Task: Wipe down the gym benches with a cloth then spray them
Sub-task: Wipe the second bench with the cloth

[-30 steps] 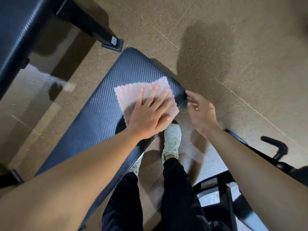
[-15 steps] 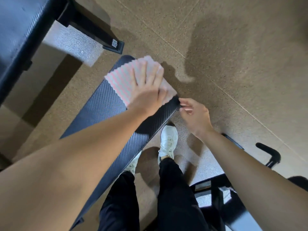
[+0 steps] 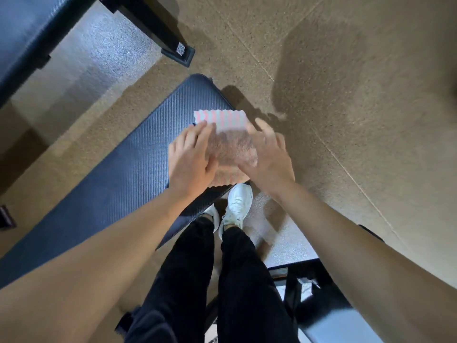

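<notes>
Both arms reached forward and down, meeting over the far end of the bench (image 3: 123, 174). The left hand (image 3: 190, 157) lay palm down, its fingers straight and close together, resting on the left edge of the cloth (image 3: 222, 118). The right hand (image 3: 268, 157) sat at the cloth's right edge with its fingers spread wide. It was blurred, so I cannot tell whether it pinched the cloth or only touched it.

The cloth, pink and white in stripes with a wavy edge, lay flat on the bench's padded top between the two hands, near the right-hand rim. Its far part was lit and its near part was in shadow.

The person's black trousers (image 3: 247, 280) and white shoes (image 3: 238, 201) stood just beside the bench's near edge on the speckled floor (image 3: 346, 70). A second bench (image 3: 24, 28) crossed the upper left corner, and its dark foot (image 3: 173, 45) with a small printed label rested on the floor close to the first bench's end. A dark metal frame (image 3: 309, 293) stood at the lower right, under the right forearm.
</notes>
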